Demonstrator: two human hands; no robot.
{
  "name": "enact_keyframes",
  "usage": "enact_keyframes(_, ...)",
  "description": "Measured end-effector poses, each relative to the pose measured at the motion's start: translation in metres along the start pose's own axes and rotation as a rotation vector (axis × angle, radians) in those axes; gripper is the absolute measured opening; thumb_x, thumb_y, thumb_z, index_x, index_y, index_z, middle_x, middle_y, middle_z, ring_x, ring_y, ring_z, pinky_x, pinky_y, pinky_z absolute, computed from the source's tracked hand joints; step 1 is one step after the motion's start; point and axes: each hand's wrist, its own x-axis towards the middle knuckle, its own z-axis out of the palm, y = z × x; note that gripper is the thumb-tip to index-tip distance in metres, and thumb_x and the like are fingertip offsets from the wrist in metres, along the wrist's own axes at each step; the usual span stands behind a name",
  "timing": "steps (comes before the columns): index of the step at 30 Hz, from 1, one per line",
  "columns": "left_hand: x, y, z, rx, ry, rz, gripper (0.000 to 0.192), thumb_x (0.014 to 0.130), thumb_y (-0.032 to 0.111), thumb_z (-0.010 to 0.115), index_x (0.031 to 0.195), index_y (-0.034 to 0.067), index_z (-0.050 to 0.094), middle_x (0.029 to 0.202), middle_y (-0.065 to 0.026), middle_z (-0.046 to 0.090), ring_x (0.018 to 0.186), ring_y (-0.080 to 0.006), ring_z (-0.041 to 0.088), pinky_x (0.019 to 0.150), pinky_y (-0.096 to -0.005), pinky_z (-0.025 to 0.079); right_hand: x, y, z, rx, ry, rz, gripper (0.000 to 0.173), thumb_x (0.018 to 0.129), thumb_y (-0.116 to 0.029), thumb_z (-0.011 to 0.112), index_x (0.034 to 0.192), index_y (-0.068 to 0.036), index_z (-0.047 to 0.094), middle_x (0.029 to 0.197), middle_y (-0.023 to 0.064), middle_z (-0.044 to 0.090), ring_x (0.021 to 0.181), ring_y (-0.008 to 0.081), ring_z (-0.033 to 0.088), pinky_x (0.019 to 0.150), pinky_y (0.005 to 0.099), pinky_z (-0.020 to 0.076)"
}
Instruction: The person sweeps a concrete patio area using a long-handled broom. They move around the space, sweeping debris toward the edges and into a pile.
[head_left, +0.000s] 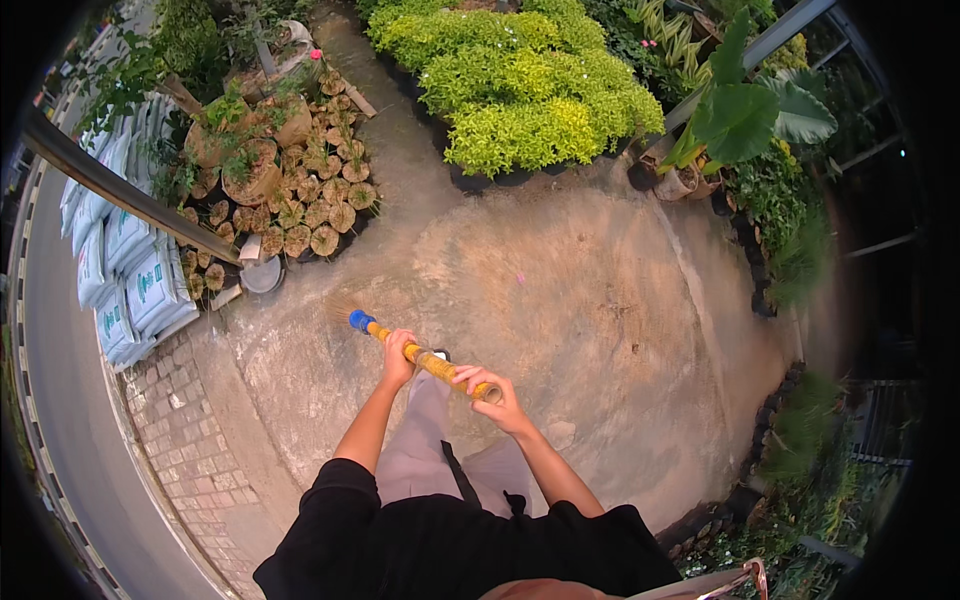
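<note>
A broom with a yellow bamboo handle (436, 366) slants across the front of my body. Around its shaft, nearer the bristles, my left hand (398, 358) is closed. My right hand (496, 399) grips the handle close to its hollow top end. Blue binding (361, 321) joins the handle to thin brown bristles (343, 309), which point down and left over the concrete floor (480, 277). A small pink petal or scrap (520, 278) lies on the floor beyond the broom.
Bright green potted plants (525, 112) stand ahead. At the left are many small potted plants (325, 240), a grey round lid or dish (262, 276), a slanting metal post (127, 187) and stacked white sacks (152, 289) beside a road. Large-leaved plants (735, 120) and dark pots edge the right side.
</note>
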Motion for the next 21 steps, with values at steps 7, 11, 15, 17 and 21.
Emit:
enact_keyframes(7, 0.083, 0.009, 0.087, -0.181, -0.205, 0.113, 0.024, 0.060, -0.002, 0.063, 0.077, 0.007, 0.049, 0.092, -0.0106, 0.055, 0.105, -0.0296, 0.049, 0.103, -0.0457, 0.027, 0.018, -0.003, -0.045, -0.102, 0.316, -0.029, 0.017, 0.057, 0.005, 0.052, 0.072, -0.002, 0.051, 0.079, 0.0091, 0.056, 0.099, 0.0285, 0.052, 0.094, 0.0422, 0.0345)
enact_keyframes(11, 0.122, 0.080, 0.162, -0.358, -0.417, 0.284, 0.027, 0.059, -0.002, 0.064, 0.078, 0.008, 0.047, 0.092, -0.0094, 0.055, 0.103, -0.0291, 0.049, 0.102, -0.0447, 0.028, 0.000, -0.042, -0.072, -0.288, 0.610, -0.141, 0.019, 0.053, 0.005, 0.051, 0.070, -0.003, 0.050, 0.075, 0.0093, 0.055, 0.093, 0.0286, 0.052, 0.095, 0.0457, 0.0335)
enact_keyframes(15, 0.142, 0.131, 0.191, -0.436, -0.559, 0.384, 0.025, 0.061, 0.001, 0.066, 0.080, 0.007, 0.051, 0.088, -0.0085, 0.053, 0.099, -0.0314, 0.046, 0.093, -0.0444, 0.033, -0.012, -0.069, -0.072, -0.481, 0.654, -0.211, 0.020, 0.052, 0.000, 0.051, 0.071, -0.004, 0.047, 0.073, 0.0097, 0.051, 0.088, 0.0269, 0.048, 0.098, 0.0525, 0.0296)
enact_keyframes(17, 0.147, 0.154, 0.182, -0.375, -0.549, 0.380, 0.024, 0.063, 0.002, 0.066, 0.081, 0.008, 0.051, 0.087, -0.0078, 0.053, 0.098, -0.0315, 0.046, 0.089, -0.0436, 0.035, -0.021, -0.082, -0.078, -0.378, 0.726, -0.271, 0.021, 0.051, -0.002, 0.050, 0.072, -0.005, 0.047, 0.074, 0.0096, 0.050, 0.090, 0.0274, 0.046, 0.100, 0.0533, 0.0271)
enact_keyframes(21, 0.151, 0.166, 0.157, -0.087, -0.494, 0.311, 0.020, 0.066, 0.005, 0.064, 0.082, 0.008, 0.052, 0.088, -0.0070, 0.052, 0.098, -0.0319, 0.045, 0.088, -0.0420, 0.036, -0.031, -0.078, -0.109, -0.133, 0.754, -0.311, 0.023, 0.049, -0.005, 0.050, 0.072, -0.005, 0.047, 0.076, 0.0093, 0.050, 0.092, 0.0282, 0.044, 0.100, 0.0518, 0.0273)
